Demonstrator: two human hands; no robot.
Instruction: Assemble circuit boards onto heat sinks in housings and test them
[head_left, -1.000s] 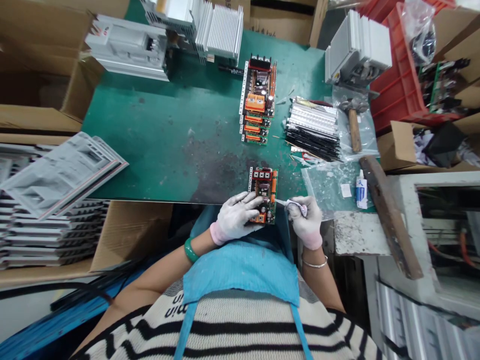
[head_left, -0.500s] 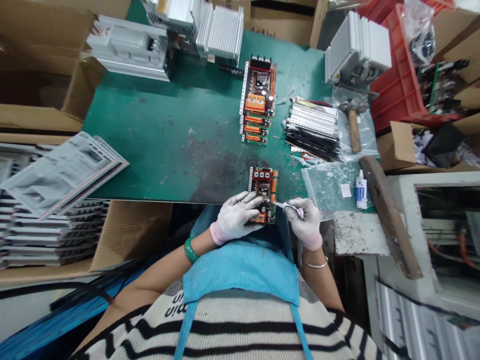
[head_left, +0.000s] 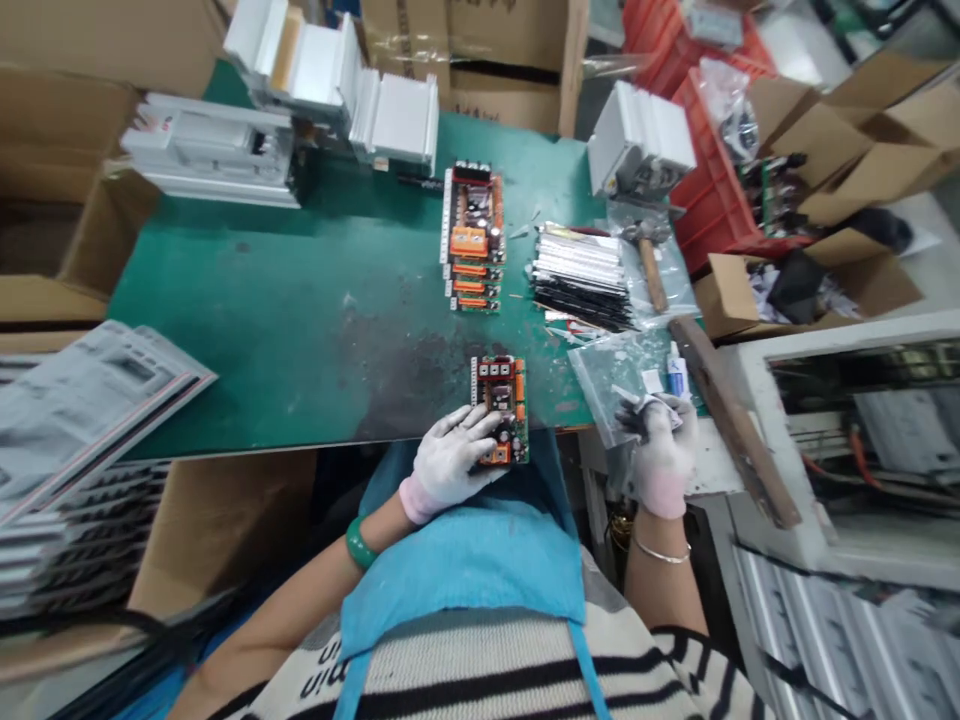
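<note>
My left hand (head_left: 454,455), in a white glove, lies with its fingers stretched out over the lower left of a circuit board (head_left: 495,370). The board rests at the table's front edge and has orange and dark red terminal blocks; the hand covers part of it. My right hand (head_left: 664,440), gloved with dark-stained fingers, is closed on a small white tube (head_left: 646,403) with a thin nozzle pointing left. Beneath that hand is a clear plastic bag (head_left: 600,375). Just behind its fingers a white and blue tube (head_left: 676,372) stands beside a small white paper piece (head_left: 651,381).
Several circuit boards (head_left: 471,240) overlap in a row farther back on the green table (head_left: 300,330). Silver and black strips (head_left: 581,275), a hammer (head_left: 651,265) and a long wooden handle (head_left: 735,425) lie right. Metal heatsink housings (head_left: 397,120) stand behind; covers (head_left: 97,400) are stacked left.
My right hand has moved away from the circuit board to the right, over the plastic bag, carrying the small tube. My left hand stays on the board. The whole view has shifted.
</note>
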